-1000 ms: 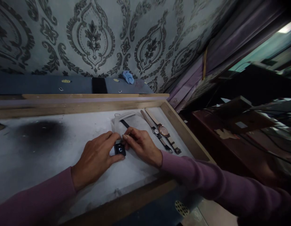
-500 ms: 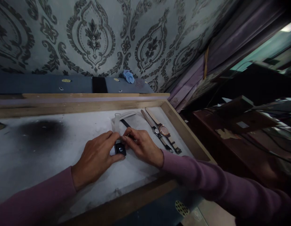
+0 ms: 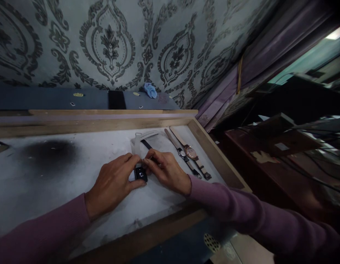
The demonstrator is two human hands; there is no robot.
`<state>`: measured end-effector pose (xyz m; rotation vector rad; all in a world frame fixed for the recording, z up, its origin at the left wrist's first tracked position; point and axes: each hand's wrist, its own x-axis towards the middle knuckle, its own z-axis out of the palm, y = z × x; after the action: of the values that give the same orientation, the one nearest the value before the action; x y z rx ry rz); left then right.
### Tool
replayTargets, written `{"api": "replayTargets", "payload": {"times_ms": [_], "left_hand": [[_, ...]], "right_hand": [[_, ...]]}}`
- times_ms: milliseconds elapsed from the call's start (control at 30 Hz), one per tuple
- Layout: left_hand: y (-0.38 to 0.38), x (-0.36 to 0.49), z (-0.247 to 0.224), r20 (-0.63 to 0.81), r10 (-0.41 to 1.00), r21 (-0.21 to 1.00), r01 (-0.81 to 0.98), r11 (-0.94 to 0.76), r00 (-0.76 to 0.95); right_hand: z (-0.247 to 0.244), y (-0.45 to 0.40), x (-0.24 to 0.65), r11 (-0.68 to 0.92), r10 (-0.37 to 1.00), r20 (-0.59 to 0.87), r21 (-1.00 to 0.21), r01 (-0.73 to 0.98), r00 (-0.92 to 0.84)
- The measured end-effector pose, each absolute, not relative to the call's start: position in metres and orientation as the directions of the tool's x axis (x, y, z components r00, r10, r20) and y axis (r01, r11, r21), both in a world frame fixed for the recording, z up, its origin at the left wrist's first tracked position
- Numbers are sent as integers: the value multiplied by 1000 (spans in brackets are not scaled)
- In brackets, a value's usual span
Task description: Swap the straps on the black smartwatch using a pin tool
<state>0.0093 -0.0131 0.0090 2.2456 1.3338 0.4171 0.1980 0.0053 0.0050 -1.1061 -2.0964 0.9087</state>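
My left hand is closed around a smartwatch with a dark square case, the thumb along its lower edge and the fingers at its top. A pale strap runs up from under those fingers. Right beside it, my right hand is pinched at the watch's upper edge; what lies between its fingertips is hidden. Behind the hands are a light perforated strap and a dark strap. To the right lie a small wristwatch and a larger rose-gold wristwatch, roughly parallel.
All this lies in a wooden-edged drawer with a white, dark-stained bottom. Another strap is at its far left. On the blue ledge behind are a black phone and a crumpled blue cloth. A reddish-brown cabinet stands to the right.
Both hands keep nearly the same place and grip at the smartwatch. Only a very slight shift of the view shows.
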Motion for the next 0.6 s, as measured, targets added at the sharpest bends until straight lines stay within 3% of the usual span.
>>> {"api": "replayTargets", "payload": {"times_ms": [600], "left_hand": [[-13, 11, 10, -33, 874, 570, 728, -382, 484]], "right_hand": [[-2, 6, 199, 338, 887, 162, -865, 370, -432]]}}
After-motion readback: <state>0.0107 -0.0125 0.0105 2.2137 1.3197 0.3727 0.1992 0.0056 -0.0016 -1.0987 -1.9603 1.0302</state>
